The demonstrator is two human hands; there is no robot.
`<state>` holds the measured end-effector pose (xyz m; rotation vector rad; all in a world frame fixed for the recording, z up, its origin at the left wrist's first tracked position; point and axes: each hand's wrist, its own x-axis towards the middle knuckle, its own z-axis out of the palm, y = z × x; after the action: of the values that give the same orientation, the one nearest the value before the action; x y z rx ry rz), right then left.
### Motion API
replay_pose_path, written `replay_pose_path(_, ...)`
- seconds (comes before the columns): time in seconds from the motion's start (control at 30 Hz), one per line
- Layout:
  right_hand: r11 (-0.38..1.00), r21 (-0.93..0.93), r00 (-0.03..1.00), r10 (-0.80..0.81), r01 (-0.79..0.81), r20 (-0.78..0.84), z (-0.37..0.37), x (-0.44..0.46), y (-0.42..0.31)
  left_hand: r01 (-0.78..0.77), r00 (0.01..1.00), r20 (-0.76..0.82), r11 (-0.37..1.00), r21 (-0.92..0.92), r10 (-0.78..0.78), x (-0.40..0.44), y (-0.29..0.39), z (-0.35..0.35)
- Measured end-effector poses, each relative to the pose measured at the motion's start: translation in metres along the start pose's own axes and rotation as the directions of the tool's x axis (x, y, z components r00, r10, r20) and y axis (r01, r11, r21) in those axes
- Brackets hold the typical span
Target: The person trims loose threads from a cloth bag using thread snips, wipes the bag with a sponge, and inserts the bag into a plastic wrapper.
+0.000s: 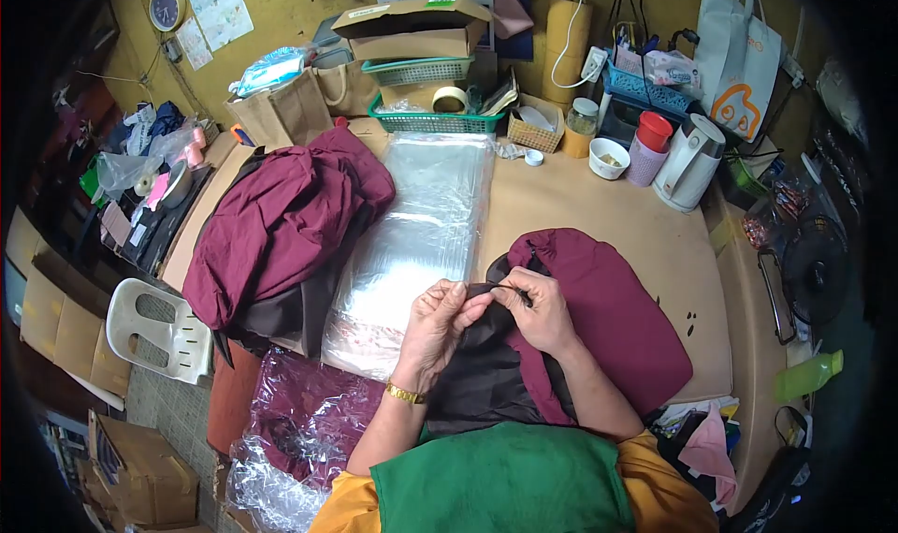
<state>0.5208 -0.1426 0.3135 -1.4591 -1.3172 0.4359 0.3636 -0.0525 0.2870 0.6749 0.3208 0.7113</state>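
Note:
My left hand (436, 320) and my right hand (538, 312) meet close together in front of me. Between their fingertips is a narrow black strip (481, 290), pinched at both sides; a small dark end pokes out by my right hand. Below and around the hands lies a maroon fabric piece with black lining (608, 318), and the strip seems to belong to it, though the join is hidden. To the left, a second maroon and black fabric piece (290, 215) is heaped up. A stack of clear plastic bags (421, 215) lies flat between the two.
Maroon items in clear plastic (313, 411) sit at the near left. Along the back stand a green basket (435, 121), a white bowl (609, 160), a red cup (655, 131) and an electric kettle (690, 163). A white plastic chair (159, 332) is at the left.

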Motion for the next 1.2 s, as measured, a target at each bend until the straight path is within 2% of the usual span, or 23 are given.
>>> replay_pose_path(0.13, 0.996, -0.050, 0.993, -0.072, 0.067, -0.098, 0.003, 0.002, -0.011, 0.004, 0.999, -0.039, 1.000, 0.030, -0.003, -0.005, 0.009, 0.011)
replay_pose_path(0.2, 0.947, -0.310, 0.915, -0.194, 0.081, -0.353, 0.004, 0.001, -0.034, -0.025, 0.998, -0.059, 1.000, 0.013, 0.026, -0.006, 0.013, 0.013)
replay_pose_path(0.23, 0.947, -0.311, 0.915, -0.196, 0.084, -0.351, 0.001, -0.001, -0.034, -0.027, 0.998, -0.059, 1.000, 0.012, 0.028, -0.006, 0.013, 0.014)
replay_pose_path(0.3, 0.906, -0.372, 0.940, -0.286, 0.201, -0.188, -0.008, -0.005, -0.034, -0.062, 0.998, -0.025, 0.998, 0.001, 0.062, -0.005, 0.014, 0.016)
replay_pose_path(0.33, 0.830, -0.489, 0.895, -0.403, 0.269, -0.193, -0.007, -0.005, -0.040, -0.063, 0.998, -0.024, 0.998, 0.001, 0.063, -0.004, 0.012, 0.015)
replay_pose_path(0.37, 0.829, -0.491, 0.894, -0.404, 0.269, -0.193, -0.007, -0.007, -0.045, -0.065, 0.997, -0.035, 0.998, 0.004, 0.065, -0.003, 0.009, 0.013)
replay_pose_path(0.43, 0.721, -0.611, 0.875, -0.475, 0.326, -0.094, -0.006, -0.010, -0.052, -0.066, 0.997, -0.045, 0.998, 0.005, 0.066, -0.002, 0.006, 0.012)
replay_pose_path(0.57, 0.600, -0.697, 0.806, -0.590, 0.393, -0.054, 0.001, -0.004, -0.043, -0.093, 0.995, -0.015, 0.993, 0.077, 0.094, -0.002, 0.002, 0.009)
replay_pose_path(0.87, 0.546, -0.729, 0.768, -0.639, 0.413, -0.044, 0.004, -0.001, -0.041, -0.132, 0.991, 0.014, 0.982, 0.136, 0.131, -0.003, 0.002, 0.019)
replay_pose_path(1.1, 0.570, -0.722, 0.793, -0.608, 0.393, -0.048, 0.005, -0.004, -0.037, -0.142, 0.990, 0.023, 0.974, 0.177, 0.141, -0.005, 0.002, 0.020)
replay_pose_path(1.17, 0.720, -0.577, 0.840, -0.533, 0.386, -0.103, 0.002, -0.002, -0.034, -0.143, 0.990, 0.026, 0.975, 0.169, 0.140, -0.011, 0.007, 0.026)
replay_pose_path(1.2, 0.718, -0.577, 0.838, -0.536, 0.389, -0.103, 0.002, -0.001, -0.037, -0.148, 0.989, 0.032, 0.976, 0.163, 0.145, -0.012, 0.010, 0.028)
